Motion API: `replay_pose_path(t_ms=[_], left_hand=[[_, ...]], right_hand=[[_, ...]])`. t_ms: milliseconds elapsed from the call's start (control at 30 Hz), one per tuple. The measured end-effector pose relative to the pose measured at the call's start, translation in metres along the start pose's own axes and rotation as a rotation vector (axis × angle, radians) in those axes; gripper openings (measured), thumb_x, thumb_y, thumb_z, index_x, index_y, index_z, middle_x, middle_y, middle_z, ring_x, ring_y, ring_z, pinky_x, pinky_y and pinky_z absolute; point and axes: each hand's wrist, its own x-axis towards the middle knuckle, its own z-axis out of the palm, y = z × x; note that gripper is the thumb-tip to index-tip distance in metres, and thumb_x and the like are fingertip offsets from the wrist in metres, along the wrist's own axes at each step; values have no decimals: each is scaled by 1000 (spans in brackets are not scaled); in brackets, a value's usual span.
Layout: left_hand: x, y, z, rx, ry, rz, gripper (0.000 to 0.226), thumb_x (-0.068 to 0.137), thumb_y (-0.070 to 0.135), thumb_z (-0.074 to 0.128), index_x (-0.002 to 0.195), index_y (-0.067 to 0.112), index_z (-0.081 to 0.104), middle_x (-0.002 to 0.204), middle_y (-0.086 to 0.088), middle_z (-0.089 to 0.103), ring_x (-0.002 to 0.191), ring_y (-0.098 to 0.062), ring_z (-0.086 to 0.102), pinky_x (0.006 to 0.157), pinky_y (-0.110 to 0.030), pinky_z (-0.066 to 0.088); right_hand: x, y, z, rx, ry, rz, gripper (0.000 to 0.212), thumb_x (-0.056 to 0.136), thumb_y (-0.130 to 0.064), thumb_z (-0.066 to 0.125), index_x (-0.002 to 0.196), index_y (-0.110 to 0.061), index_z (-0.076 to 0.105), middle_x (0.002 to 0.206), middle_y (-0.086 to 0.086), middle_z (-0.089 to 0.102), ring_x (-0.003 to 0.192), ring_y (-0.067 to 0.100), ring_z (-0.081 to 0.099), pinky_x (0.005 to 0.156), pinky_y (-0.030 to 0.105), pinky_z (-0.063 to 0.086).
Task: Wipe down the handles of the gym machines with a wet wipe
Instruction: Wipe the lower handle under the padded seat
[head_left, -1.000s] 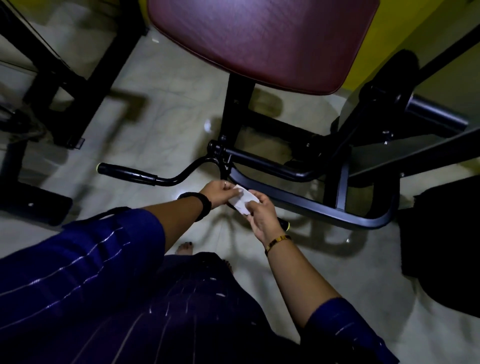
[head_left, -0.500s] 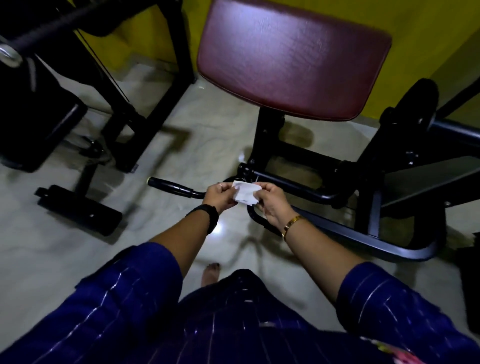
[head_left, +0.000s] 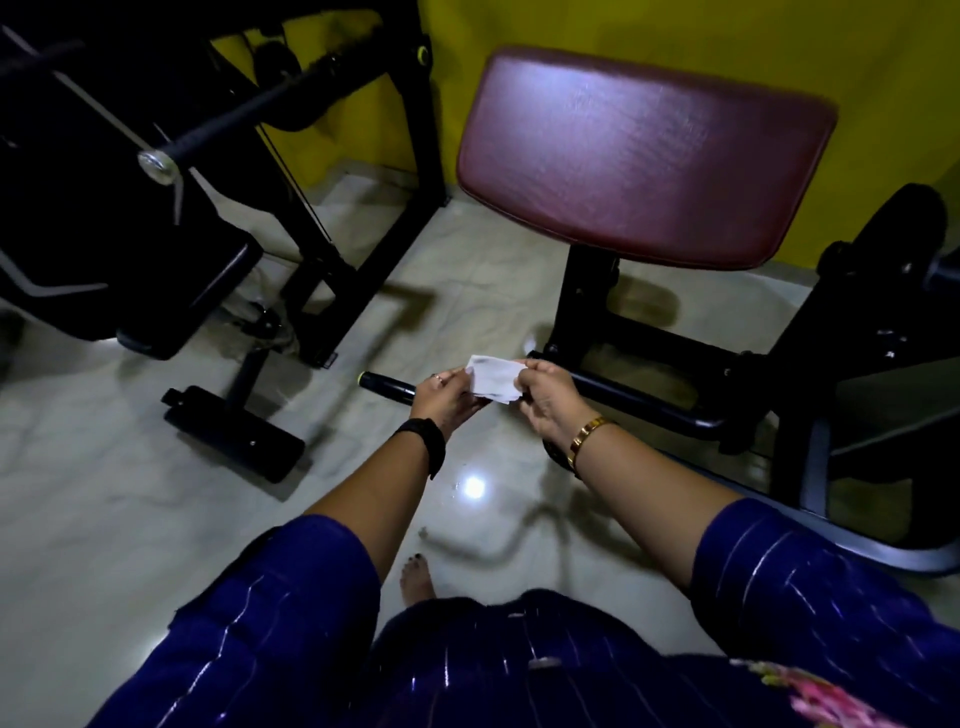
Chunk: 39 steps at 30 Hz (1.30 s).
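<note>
A small white wet wipe (head_left: 492, 378) with grey smudges is stretched between both hands above the floor. My left hand (head_left: 447, 399) pinches its left edge and my right hand (head_left: 548, 399) pinches its right edge. Just behind my left hand, the black foam handle (head_left: 387, 386) of the curl machine sticks out to the left, its end ringed in yellow. The rest of that bar is hidden behind my hands. The machine's maroon arm pad (head_left: 644, 156) stands above and behind.
A black machine frame (head_left: 675, 410) runs along the floor to the right. On the left stand another black machine with a knurled bar (head_left: 228, 130), a black pad (head_left: 166, 291) and a floor foot (head_left: 234, 431). The marble floor (head_left: 130, 519) lies below; a yellow wall (head_left: 675, 36) is behind.
My hands lifted the wipe off the handle and spread it out between them. The view rose and pulled back, bringing the left machine into sight.
</note>
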Motion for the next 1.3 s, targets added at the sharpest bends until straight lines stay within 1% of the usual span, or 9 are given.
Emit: replay_pose_path(t_ms=[133, 233, 367, 667, 800, 1000, 1100, 1200, 1300], left_hand=[[11, 16, -7, 13, -5, 16, 13, 101, 6, 47, 93, 4, 58, 52, 2, 64, 48, -11, 60, 51, -19, 53], [27, 28, -15, 45, -6, 7, 13, 100, 10, 51, 88, 11, 59, 68, -5, 63, 65, -17, 57, 57, -18, 54], [43, 47, -29, 58, -84, -19, 13, 99, 11, 53, 87, 14, 58, 79, -7, 60, 71, -16, 59, 61, -18, 54], [94, 91, -76, 138, -204, -71, 8, 98, 6, 53, 98, 11, 59, 71, -3, 64, 64, -13, 59, 57, -16, 55], [112, 102, -95, 178, -261, -99, 17, 99, 4, 50, 89, 14, 60, 57, 4, 67, 55, -7, 62, 58, -16, 54], [129, 105, -124, 203, -297, -117, 15, 101, 7, 46, 104, 8, 61, 72, -1, 70, 58, -7, 68, 66, -18, 52], [140, 102, -143, 225, -241, -112, 25, 101, 9, 44, 121, 4, 58, 93, -9, 67, 69, -8, 68, 72, -16, 49], [154, 96, -161, 231, -139, -101, 24, 99, 5, 46, 118, -1, 60, 78, -3, 69, 60, -3, 67, 59, -10, 50], [168, 84, -179, 272, -39, -112, 29, 96, 1, 48, 121, -7, 61, 75, 2, 71, 77, -9, 64, 63, -10, 47]], right_hand=[[7, -5, 18, 8, -3, -15, 33, 83, 17, 34, 94, -5, 55, 85, 14, 57, 77, 23, 57, 52, 26, 52], [11, -10, 35, 5, 18, -35, 33, 84, 17, 32, 87, -8, 54, 82, 12, 56, 75, 21, 56, 58, 29, 50], [15, -14, 57, 70, 55, -65, 36, 83, 19, 30, 85, -6, 55, 79, 13, 57, 72, 21, 56, 48, 22, 51], [33, -3, 122, 160, 132, -93, 34, 86, 19, 31, 84, -6, 55, 78, 14, 58, 71, 21, 57, 49, 21, 53], [40, 7, 141, 162, 128, -91, 31, 86, 19, 37, 89, -6, 55, 84, 15, 59, 74, 23, 58, 49, 22, 54], [41, 21, 150, 140, 216, -109, 28, 88, 16, 42, 86, -9, 56, 82, 12, 59, 71, 23, 59, 51, 25, 55], [43, 32, 148, 178, 232, -62, 23, 91, 9, 44, 82, -11, 51, 83, 14, 57, 74, 25, 58, 48, 28, 55], [51, 44, 147, 213, 214, -11, 21, 92, 7, 42, 83, -11, 47, 96, 18, 53, 86, 32, 58, 52, 36, 58], [61, 54, 152, 125, 216, 47, 15, 92, 5, 38, 96, -7, 46, 117, 21, 47, 105, 40, 55, 53, 37, 58]])
